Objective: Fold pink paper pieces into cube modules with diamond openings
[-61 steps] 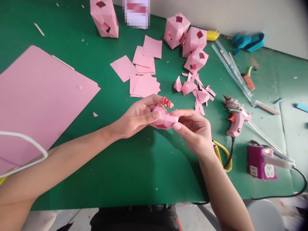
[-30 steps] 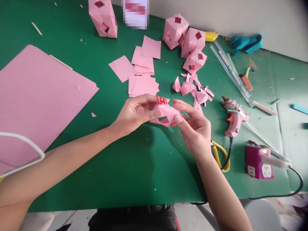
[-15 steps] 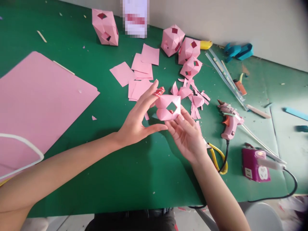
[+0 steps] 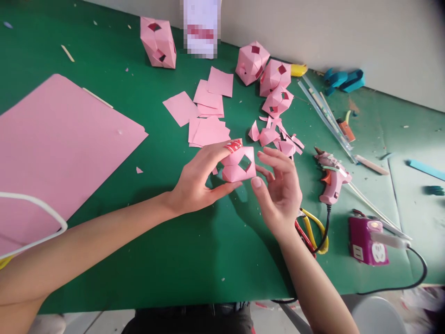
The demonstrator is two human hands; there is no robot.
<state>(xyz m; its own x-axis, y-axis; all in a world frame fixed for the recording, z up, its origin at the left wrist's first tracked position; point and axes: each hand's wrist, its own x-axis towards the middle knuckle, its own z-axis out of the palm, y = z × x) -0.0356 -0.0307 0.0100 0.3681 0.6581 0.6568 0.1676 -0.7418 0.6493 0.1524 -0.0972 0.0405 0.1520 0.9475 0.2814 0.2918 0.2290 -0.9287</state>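
A small folded pink paper cube with a square hole in its face is held just above the green table. My left hand grips it between thumb and fingers; one fingertip carries a red band. My right hand is beside the cube on its right, fingers curled and apart, its thumb tip close to the cube's lower corner.
Pink paper squares, folded pieces and scraps and finished cubes lie behind. A large pink sheet is at left. A pink glue gun, yellow scissors, a purple socket and glue sticks are at right.
The folded paper has been opened out from a flat piece into a cube. My right hand, which was under it, has come away to its right side.
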